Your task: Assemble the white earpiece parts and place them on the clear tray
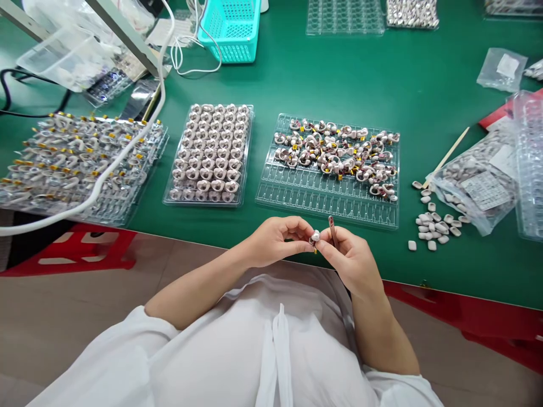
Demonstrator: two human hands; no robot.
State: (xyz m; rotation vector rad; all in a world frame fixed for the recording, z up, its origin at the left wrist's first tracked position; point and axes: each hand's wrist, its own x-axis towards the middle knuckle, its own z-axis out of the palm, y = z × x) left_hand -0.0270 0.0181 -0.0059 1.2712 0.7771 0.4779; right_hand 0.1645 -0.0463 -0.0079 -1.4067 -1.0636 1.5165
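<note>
In the head view my left hand (283,242) pinches a small, pale, earbud-like part (315,236) with a bit of yellow below it. My right hand (351,257) meets it from the other side, thumb and fingertip on the same part. A slim brown tool like tweezers (332,227) sticks up between the fingers of my right hand. Just beyond my hands lies a clear slotted tray (305,199) partly filled with similar curled parts (331,150) with yellow tabs. The detail of the held part is too small to make out.
Left stand a tray of beige shells (210,155) and stacked trays of yellow-tabbed parts (72,164), crossed by a white cable (99,183). On the right are loose beige caps (436,226), a bag of caps (470,175) and a wooden stick (450,151). A turquoise basket (233,48) sits behind.
</note>
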